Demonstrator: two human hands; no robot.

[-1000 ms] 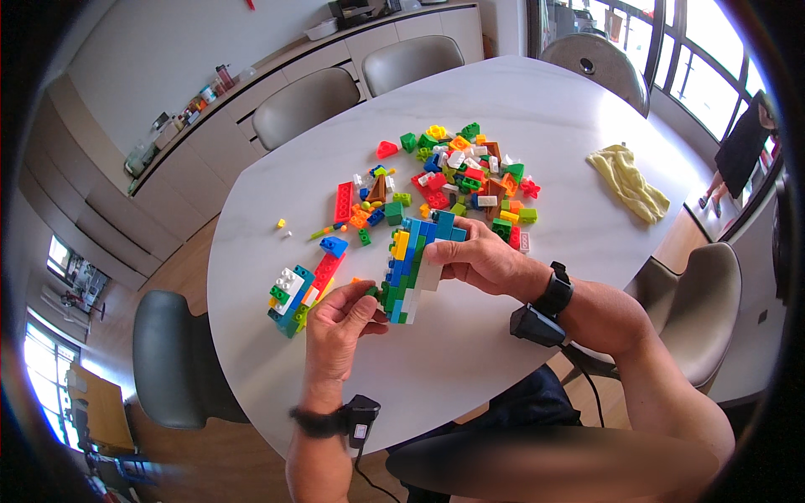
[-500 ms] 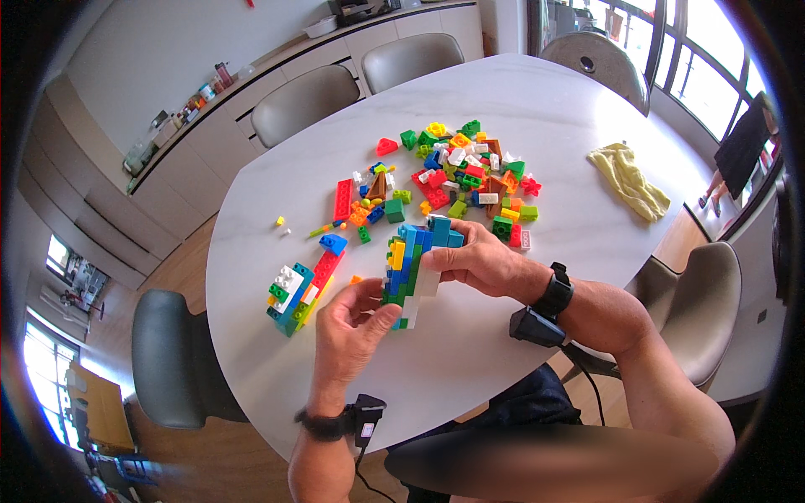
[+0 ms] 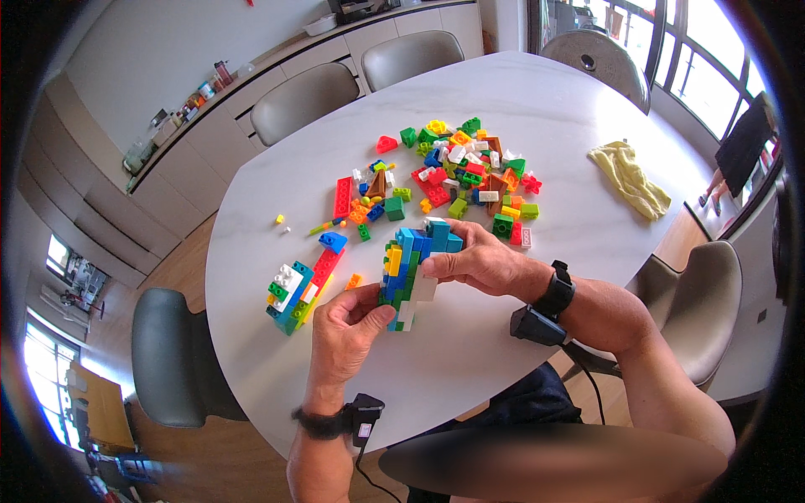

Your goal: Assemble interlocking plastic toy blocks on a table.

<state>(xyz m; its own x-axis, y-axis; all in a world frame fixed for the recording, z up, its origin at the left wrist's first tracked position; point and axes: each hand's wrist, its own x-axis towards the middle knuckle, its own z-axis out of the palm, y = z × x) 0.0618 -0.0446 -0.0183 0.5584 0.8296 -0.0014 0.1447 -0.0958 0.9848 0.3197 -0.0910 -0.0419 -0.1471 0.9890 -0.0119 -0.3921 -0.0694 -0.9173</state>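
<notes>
Two black wristbands are carrying dark boxes, thin black cables trailing from them. Dark blue trousers are showing beyond the near edge of the table.

Clock directions read from the held brick block. Block: stepped bands of blue and green; yellow at its 10 o'clock, teal at 1, white at 4 to 6.

9 o'clock: second brick block, teal, white and green, with a red arm, blue tip, and yellow and lime along one edge.

11 o'clock: long brick, plain red.

1 o'clock: brick pile, mixed red, green, white, orange, yellow, blue, lime, brown.

2 o'clock: cloth, pale yellow.

Tabletop: white, faint grey marbling.

8 o'clock: chair, dark grey.

11 o'clock: cabinets, pale beige, dark lines between the fronts.
</notes>
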